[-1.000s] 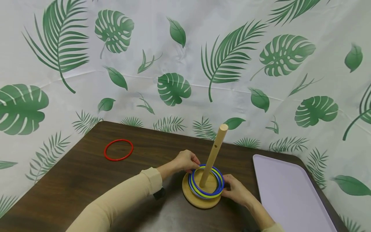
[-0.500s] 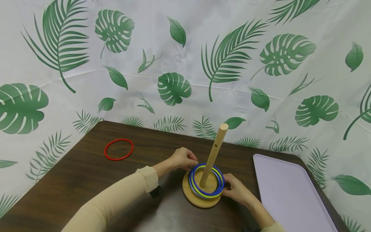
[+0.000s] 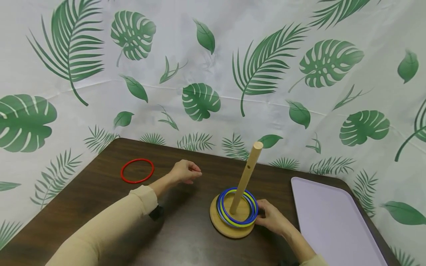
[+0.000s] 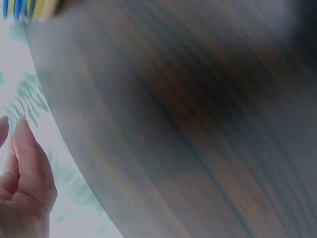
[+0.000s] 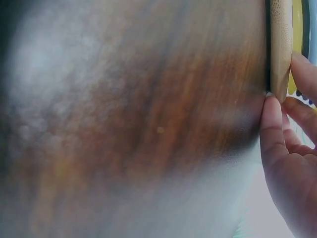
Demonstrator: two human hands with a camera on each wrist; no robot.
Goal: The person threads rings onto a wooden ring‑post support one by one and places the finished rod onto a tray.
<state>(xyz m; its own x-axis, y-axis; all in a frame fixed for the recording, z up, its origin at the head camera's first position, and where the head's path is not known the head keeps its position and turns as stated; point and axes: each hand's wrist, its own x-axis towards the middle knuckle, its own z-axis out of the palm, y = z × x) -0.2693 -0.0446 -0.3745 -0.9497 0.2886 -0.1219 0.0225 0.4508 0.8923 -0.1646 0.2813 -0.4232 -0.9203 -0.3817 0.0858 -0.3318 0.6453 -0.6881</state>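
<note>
In the head view, several blue, yellow-green and grey-blue rings (image 3: 257,209) lie around an upright wooden post (image 3: 246,175) on its round base (image 3: 230,232). My right hand (image 3: 270,217) is at the base's right side; up close in the right wrist view, the fingers of that hand (image 5: 290,153) pinch the rim of the wooden base (image 5: 280,54) beside the rings. My left hand (image 3: 183,171) hovers over the table between the post and a red ring (image 3: 138,160), fingers loosely bent and holding nothing. The left wrist view shows that hand (image 4: 30,176) empty too.
A lilac tray (image 3: 336,221) lies on the right side of the dark wooden table (image 3: 186,229). A white cloth with green leaves (image 3: 149,74) hangs behind the table's back edge.
My left hand has let go of the rings and moved left and away, towards the red ring. My right hand stays at the base.
</note>
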